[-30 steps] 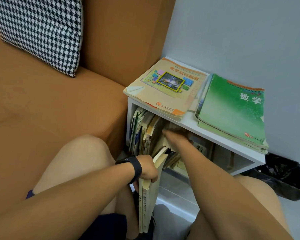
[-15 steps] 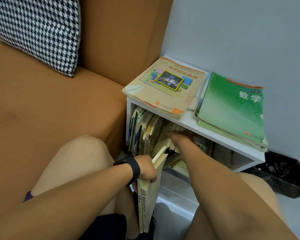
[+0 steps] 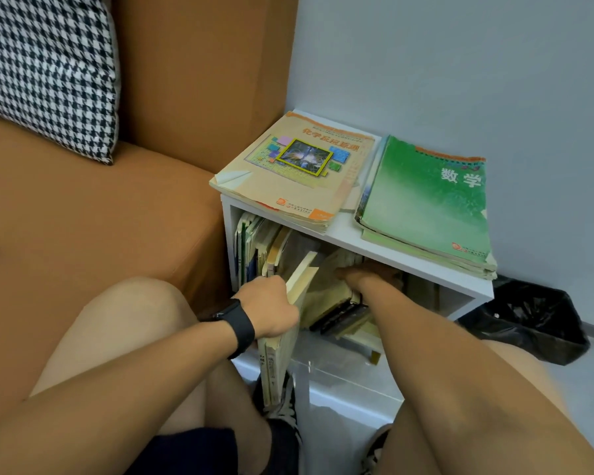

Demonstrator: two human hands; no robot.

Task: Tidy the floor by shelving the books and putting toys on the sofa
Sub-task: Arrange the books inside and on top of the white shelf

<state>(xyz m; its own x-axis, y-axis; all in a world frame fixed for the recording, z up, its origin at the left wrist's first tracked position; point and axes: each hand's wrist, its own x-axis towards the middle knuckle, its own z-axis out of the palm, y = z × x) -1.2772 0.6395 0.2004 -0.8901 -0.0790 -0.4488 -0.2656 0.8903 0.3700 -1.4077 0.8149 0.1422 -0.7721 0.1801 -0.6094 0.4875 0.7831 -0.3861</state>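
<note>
My left hand, with a black watch on the wrist, grips a pair of thin yellowed books held upright, their top corner at the mouth of the white shelf. My right hand reaches inside the shelf and presses against leaning books there; its fingers are partly hidden in the shadow. Several books stand upright at the shelf's left end. No toys are in view.
On top of the shelf lie a tan book stack and a green book stack. The orange sofa with a houndstooth cushion is on the left. A black bin bag sits at right by the wall. My knees flank the shelf.
My left hand has lifted the held books up and forward toward the shelf opening. My right hand has shifted slightly right and deeper inside the shelf.
</note>
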